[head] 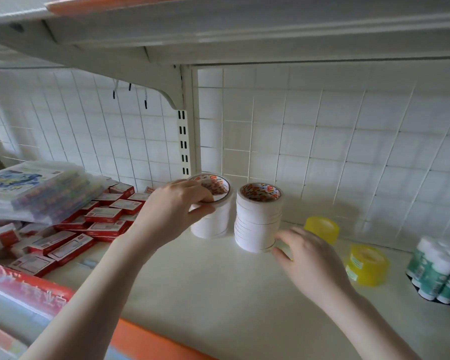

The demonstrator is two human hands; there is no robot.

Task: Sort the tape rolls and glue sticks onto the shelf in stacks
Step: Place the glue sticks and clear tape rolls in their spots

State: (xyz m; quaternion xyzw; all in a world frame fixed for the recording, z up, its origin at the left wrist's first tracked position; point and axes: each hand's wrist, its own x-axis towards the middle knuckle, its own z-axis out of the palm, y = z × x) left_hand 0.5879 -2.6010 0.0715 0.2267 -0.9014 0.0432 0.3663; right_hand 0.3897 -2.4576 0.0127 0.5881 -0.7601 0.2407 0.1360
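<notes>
White tape stack [257, 219] stood upright on the shelf [218, 281]. Right hand [307, 253] was held at its base right side, fingers loosely apart. Left of it, second stack [213, 219] was gripped at top by left hand [177, 211].

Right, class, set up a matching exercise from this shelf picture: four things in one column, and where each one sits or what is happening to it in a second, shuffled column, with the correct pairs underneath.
Column one:
1. left white tape stack
2. right white tape stack
3. yellow tape rolls
4. red boxes

Column two:
A. piled at the left end of the shelf
B. its base touched by the right hand
C. its top roll gripped by the left hand
D. between the white stacks and the glue sticks

Pairs: 1-C, 2-B, 3-D, 4-A
</notes>
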